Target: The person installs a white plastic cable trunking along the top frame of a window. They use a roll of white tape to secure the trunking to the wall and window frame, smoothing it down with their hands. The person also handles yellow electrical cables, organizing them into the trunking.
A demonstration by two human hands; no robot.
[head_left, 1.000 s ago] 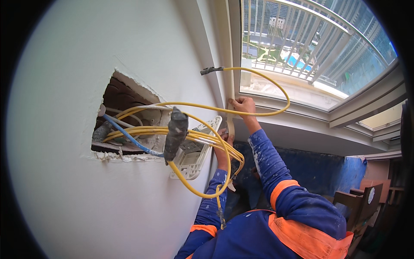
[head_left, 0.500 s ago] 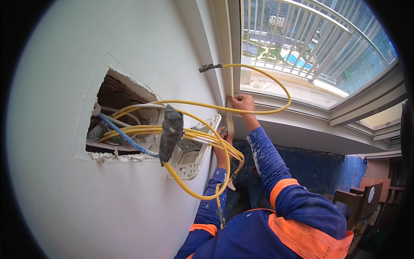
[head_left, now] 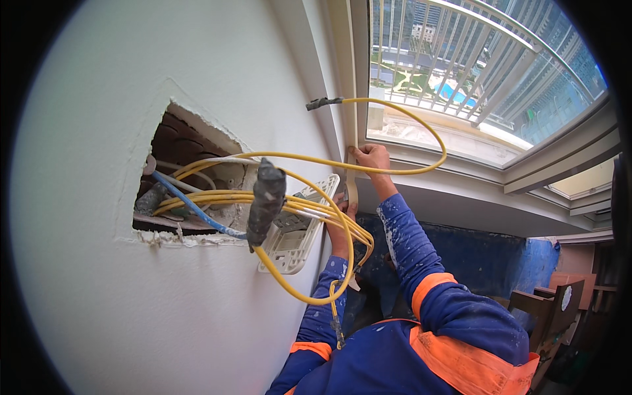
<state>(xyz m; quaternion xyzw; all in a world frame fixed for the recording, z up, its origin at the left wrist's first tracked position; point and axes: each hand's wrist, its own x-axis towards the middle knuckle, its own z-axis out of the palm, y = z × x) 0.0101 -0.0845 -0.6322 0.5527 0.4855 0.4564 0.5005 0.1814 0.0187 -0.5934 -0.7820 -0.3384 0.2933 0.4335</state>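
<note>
Barely shifted, right fingers (head_left: 356, 152) pinch a beige strip (head_left: 353, 189) pointing lengthwise toward left fingers (head_left: 351, 210), their grip unclear.

No readable text, label, number or sign from where I sit. Closest I get: a white oval patch (head_left: 567, 297) on the dark brown board (head_left: 558, 324) at far right, too small for me to tell label from smudge. Buildings (head_left: 424, 31) beyond the window come through too fine for me to read anything.
</note>
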